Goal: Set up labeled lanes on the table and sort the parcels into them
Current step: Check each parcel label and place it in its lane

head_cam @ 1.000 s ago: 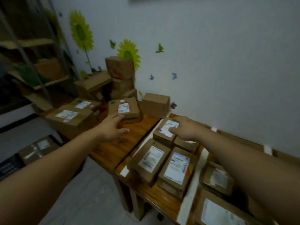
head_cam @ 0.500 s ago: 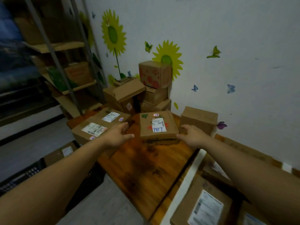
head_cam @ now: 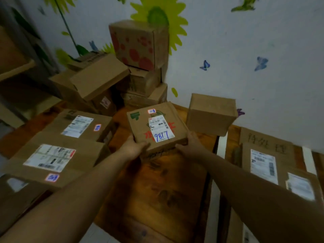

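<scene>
- Dim indoor light with a warm brown cast; the wall (head_cam: 254, 41) is the brightest area, flat grey-white.
- Soft-edged shadows darken the table (head_cam: 157, 199) under the arms.
- Sharpest at centre: the box (head_cam: 140, 130) and its handwritten number read clearly.
- Parcels (head_cam: 52, 160) at the sides smear (their white labels glow slightly).
- Edges bend, wide-angle; the shelf (head_cam: 15, 67) is dark and blurred.

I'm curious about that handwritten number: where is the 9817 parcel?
The parcel is mid-view, gripped at its near corners by the left hand and right hand over the table, a plain box just right of it by the wall.
</scene>
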